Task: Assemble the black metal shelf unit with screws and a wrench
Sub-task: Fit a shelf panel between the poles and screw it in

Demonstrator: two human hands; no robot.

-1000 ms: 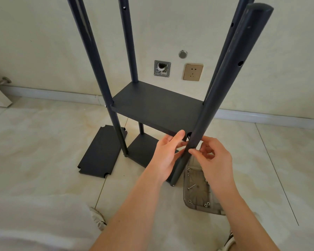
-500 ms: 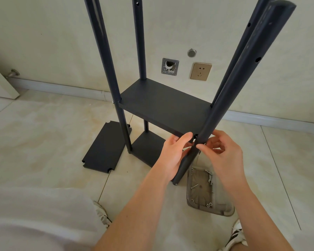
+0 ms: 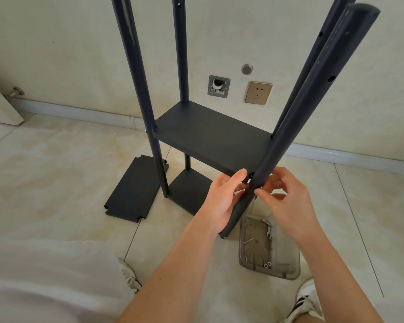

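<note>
Left hand (image 3: 222,201): fingers wrapped round the near right post (image 3: 296,117), thumb up against the front edge of the middle shelf (image 3: 210,136), steadying the joint.
Right hand (image 3: 287,201): thumb and forefinger pinched together at the post just below the shelf corner; likely on a screw, though none can be seen.
Shelf unit: standing on the tiled floor (image 3: 56,183) near the wall, four dark posts, a middle shelf and a bottom shelf (image 3: 189,190) fitted.
Spare shelf panel (image 3: 133,190): flat on the floor, left of the unit.
Grey tray (image 3: 289,271): on the floor just right of the post's foot, holding loose screws (image 3: 248,240) and nuts.
Wrench: not visible.
Risk: the post hole and shelf hole could slip out of line if the left hand eases, so a screw may cross-thread or drop to the floor.
</note>
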